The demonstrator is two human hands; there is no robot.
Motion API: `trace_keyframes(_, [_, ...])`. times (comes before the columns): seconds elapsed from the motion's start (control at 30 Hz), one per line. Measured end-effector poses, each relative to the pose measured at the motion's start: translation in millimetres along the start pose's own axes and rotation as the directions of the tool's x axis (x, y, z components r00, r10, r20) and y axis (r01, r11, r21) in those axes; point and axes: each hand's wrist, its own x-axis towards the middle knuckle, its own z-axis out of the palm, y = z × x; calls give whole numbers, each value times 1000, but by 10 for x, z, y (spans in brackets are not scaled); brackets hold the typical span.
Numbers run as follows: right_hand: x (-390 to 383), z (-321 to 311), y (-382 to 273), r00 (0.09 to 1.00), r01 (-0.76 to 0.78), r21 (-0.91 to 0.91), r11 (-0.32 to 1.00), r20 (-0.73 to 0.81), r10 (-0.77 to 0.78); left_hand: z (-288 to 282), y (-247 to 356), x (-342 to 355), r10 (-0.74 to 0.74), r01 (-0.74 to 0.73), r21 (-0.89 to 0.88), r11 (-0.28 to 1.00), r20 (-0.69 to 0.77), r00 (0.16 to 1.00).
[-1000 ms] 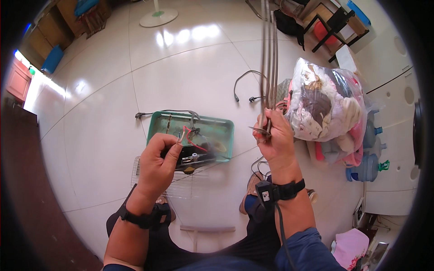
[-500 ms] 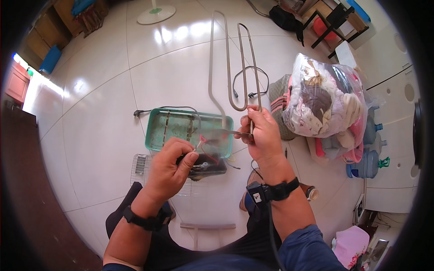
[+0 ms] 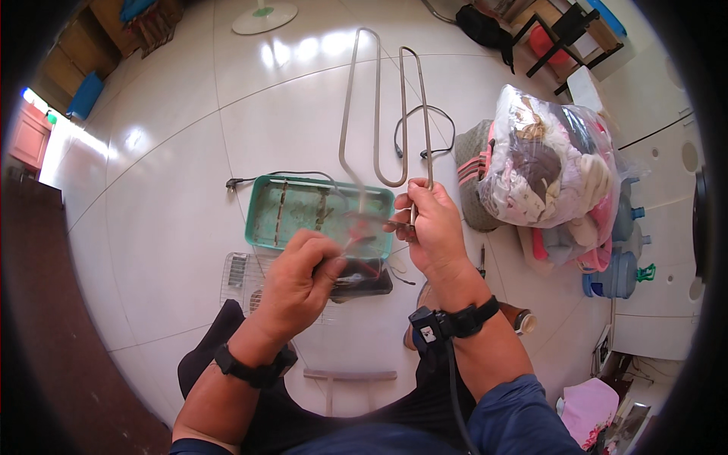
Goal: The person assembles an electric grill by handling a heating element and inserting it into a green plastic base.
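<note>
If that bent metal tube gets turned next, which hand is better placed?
Probably the right hand: it grips the bent metal tube near its end, while the left hand, blurred, appears off it.

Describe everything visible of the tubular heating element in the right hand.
The tubular heating element is dull grey-brown, metallic-looking, bent into two long hairpin loops joined by a U-bend. A flat plate crosses its near end, blurred at the left. The right hand grips its right leg there; the loops point away from the person, against the tiled floor.
</note>
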Motion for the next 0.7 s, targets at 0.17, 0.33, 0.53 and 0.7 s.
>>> trace_keyframes(0.17, [-55,67,19,1000,-20,-57,998,2,20,-3,12,-6,-35,35,0,999,22,999])
trace_keyframes(0.33, [-69,92,47,1000,-24,-63,998,12,25,26,-6,-7,-3,3,-1,1000,-11,1000])
trace_keyframes(0.53, [-68,97,65,1000,-13,-72,997,15,14,42,-12,-8,-7,7,7,1000,-33,999])
trace_keyframes(0.7, [-47,71,56,1000,-10,-52,999,12,10,37,-9,-19,-23,23,9,1000,-49,999])
